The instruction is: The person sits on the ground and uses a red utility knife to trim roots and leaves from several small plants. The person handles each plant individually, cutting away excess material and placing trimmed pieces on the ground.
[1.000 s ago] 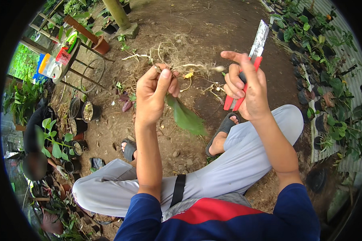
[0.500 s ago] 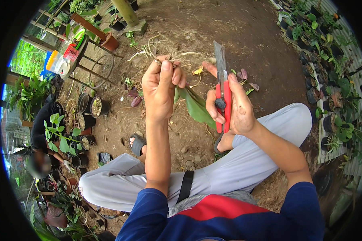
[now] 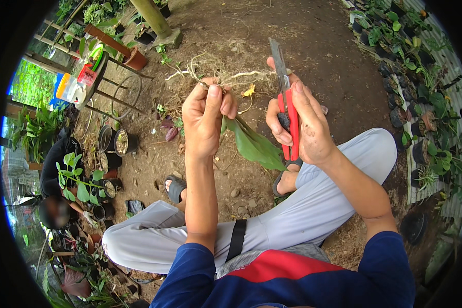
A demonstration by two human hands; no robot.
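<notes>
Above brown bare-soil ground [image 3: 313, 23], between left and right edges, grips a green-leaved plant [image 3: 254, 142] with pale stringy roots [image 3: 242, 75] in left-hand fingers [image 3: 212, 105], red-handled metal cutters [image 3: 293, 126] in right-hand fingers [image 3: 303, 102]. Might tear roots by tugging, or nick left-hand fingers by snipping close.

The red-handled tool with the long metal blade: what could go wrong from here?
A finger of the bare right hand extends beside the long metal blade of the red-handled tool, so a slip might nick it. The thin pale roots by the left hand reach toward the blade and could be cut by accident. The long green leaf hangs near the tool's lower end and might tear if caught.
</notes>
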